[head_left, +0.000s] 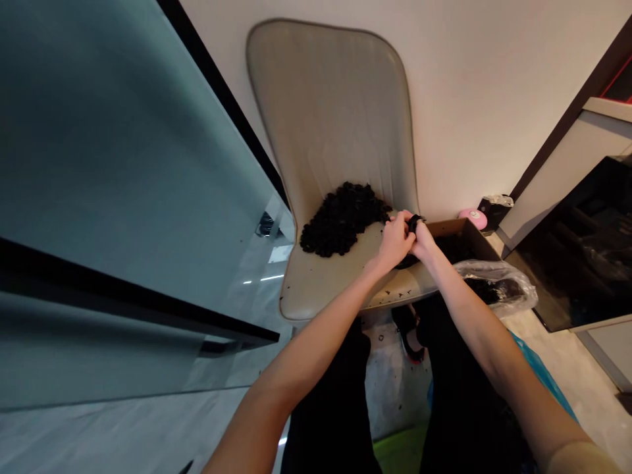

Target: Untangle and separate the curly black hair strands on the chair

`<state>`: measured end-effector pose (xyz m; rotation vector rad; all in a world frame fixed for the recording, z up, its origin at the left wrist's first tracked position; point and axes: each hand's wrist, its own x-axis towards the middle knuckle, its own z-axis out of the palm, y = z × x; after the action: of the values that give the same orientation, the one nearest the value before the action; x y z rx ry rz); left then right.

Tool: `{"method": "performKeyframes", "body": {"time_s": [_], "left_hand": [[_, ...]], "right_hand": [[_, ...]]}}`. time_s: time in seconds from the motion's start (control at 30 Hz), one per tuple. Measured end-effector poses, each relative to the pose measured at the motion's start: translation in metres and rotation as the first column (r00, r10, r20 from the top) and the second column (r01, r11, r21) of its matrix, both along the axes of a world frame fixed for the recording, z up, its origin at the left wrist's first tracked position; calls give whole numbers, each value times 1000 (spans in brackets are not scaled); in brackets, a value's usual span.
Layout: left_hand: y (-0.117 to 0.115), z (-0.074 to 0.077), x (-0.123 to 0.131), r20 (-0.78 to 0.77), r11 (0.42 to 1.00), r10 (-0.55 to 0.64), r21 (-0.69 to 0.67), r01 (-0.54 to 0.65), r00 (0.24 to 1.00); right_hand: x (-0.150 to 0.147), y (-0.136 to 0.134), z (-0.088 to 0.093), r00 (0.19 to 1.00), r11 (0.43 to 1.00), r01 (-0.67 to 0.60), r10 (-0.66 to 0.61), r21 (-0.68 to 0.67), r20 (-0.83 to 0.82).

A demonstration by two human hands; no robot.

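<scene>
While I bend over the chair (316, 286), my left hand (396, 241) and right hand (423, 241) meet above the right side of its seat, nearly touching each other. Between them my fingers grip a small black piece (415, 223) — both hands are closed around it, though which fingertips bear on it is too small to tell. Beside my left hand a heap of similar black pieces (343, 220) lies on the seat, toward the backrest, and dark crumbs (395, 293) dot the front edge. Just past my right hand stands an open cardboard box (486, 242) with more dark stuff inside, partly hidden by my forearm. A clear plastic bag (526, 289), also with dark contents, sits against the box's near side — a round pink object (473, 218) is just behind it. To my left rises a bluish glass panel (108, 145).
</scene>
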<state>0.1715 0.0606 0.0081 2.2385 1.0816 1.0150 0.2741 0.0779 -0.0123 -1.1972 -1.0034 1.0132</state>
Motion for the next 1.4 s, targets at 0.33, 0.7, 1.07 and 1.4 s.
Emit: {"method": "performKeyframes", "body": {"time_s": [0.33, 0.7, 1.07, 1.4], "left_hand": [[11, -12, -14, -288, 995, -93, -65, 78, 953], [13, -31, -34, -504, 998, -36, -64, 5, 863], [51, -56, -92, -406, 988, 41, -122, -98, 913], [22, -55, -83, -528, 1000, -2, -18, -9, 849]], "right_hand": [[29, -35, 7, 959, 943, -264, 235, -203, -158], [59, -51, -11, 806, 995, -97, 86, -13, 585], [18, -21, 6, 697, 986, 37, -142, 163, 703], [-9, 65, -19, 591, 959, 230, -273, 166, 759]]}}
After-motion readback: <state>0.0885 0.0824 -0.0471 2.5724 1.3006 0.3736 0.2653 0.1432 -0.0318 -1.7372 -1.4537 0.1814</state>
